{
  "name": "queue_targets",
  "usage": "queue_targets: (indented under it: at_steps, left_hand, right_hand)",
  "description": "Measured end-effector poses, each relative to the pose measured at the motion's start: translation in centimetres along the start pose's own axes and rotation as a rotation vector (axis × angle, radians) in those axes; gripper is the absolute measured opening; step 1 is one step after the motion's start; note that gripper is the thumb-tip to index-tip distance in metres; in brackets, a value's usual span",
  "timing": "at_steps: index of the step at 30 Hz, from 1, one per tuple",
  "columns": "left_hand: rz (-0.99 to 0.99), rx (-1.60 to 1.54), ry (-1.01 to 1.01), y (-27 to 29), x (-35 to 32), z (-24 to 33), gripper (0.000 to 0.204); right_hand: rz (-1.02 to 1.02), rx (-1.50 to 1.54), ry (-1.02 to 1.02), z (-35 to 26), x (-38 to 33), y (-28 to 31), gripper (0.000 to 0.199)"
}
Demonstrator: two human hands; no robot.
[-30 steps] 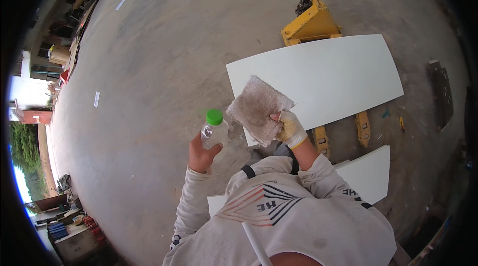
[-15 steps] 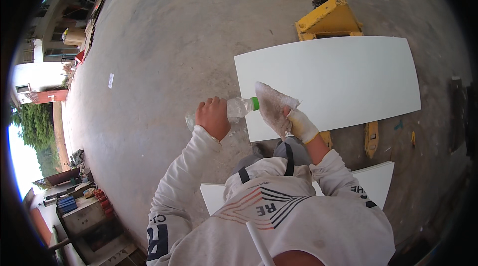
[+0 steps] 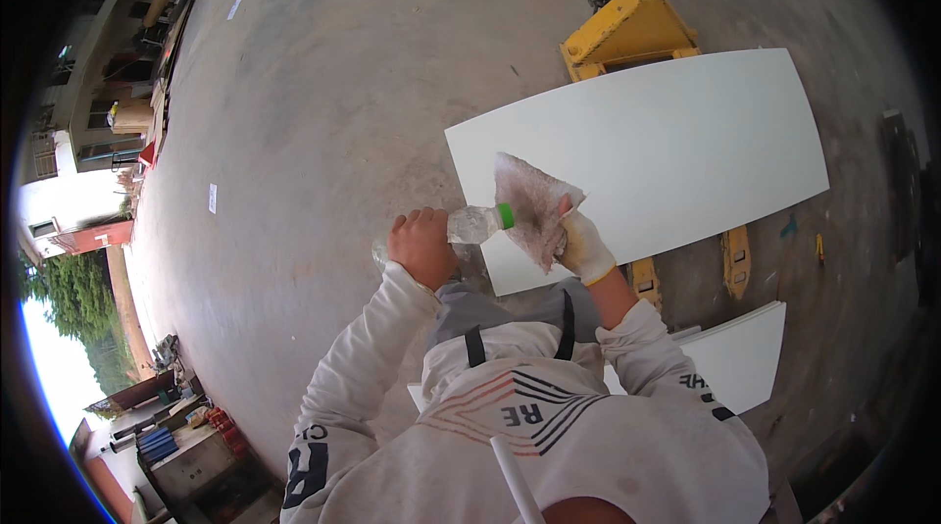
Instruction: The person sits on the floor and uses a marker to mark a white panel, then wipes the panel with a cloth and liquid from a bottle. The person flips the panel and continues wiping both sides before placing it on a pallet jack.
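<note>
My bare left hand (image 3: 423, 248) is wrapped round a clear plastic bottle (image 3: 470, 225) with a green cap, tipped sideways toward the right. The cap end meets or overlaps a greyish, soiled cloth (image 3: 534, 205); whether they touch I cannot tell. My right hand (image 3: 586, 248), in a pale work glove with a bare thumb showing, grips the cloth's right side. Both hands are in front of my body, near the front left part of a large white panel (image 3: 667, 142). The cloth hangs over that panel's left portion.
A yellow pallet jack (image 3: 632, 29) stands behind the panel, and its fork tips (image 3: 735, 264) stick out at the near side. Another white panel (image 3: 740, 352) lies close to my body on the right. Paper pieces (image 3: 213, 198) lie on the concrete floor at left, beyond which are crates and machinery.
My view has turned slightly, so the panel and pallet jack appear tilted and shifted. Both hands keep their hold, and the bottle's cap end now overlaps the cloth's edge a little.
</note>
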State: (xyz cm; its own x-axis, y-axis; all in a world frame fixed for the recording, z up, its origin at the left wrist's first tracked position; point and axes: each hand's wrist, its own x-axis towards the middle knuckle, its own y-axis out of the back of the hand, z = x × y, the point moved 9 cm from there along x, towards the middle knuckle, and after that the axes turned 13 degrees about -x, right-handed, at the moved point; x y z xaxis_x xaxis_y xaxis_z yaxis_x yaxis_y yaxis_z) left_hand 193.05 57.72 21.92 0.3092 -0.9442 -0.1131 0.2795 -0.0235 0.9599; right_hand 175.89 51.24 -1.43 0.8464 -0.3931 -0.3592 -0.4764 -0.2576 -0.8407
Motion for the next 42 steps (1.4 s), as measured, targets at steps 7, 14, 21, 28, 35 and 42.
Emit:
queue_targets:
  at_steps: [7, 14, 21, 28, 35, 42]
  left_hand:
    - [0.029, -0.311, -0.079, -13.9, 3.1, -12.1, 0.052]
    - [-0.104, -0.760, 0.353, -40.8, 6.2, -26.4, 0.064]
    - [0.386, -1.208, 0.878, -53.3, 0.2, -44.2, 0.054]
    - [0.549, -1.433, 1.252, -55.0, 0.5, -47.3, 0.060]
    - [0.616, -1.466, 1.249, -51.1, 4.5, -51.2, 0.054]
    - [0.687, -1.493, 1.273, -48.9, 5.5, -52.1, 0.052]
  right_hand:
    - [0.207, 0.359, 0.007, 4.3, 5.2, -1.6, 0.058]
    - [0.614, 0.310, 0.178, 13.2, 11.9, 11.1, 0.065]
    - [0.748, -0.215, 0.255, 12.1, 23.8, 36.2, 0.066]
    - [1.010, -2.418, 0.384, -0.9, 48.0, 37.8, 0.039]
    - [-0.014, -2.623, 0.544, 24.4, 63.8, 19.7, 0.043]
    - [-0.091, -2.764, 0.437, 21.3, 63.6, 20.4, 0.046]
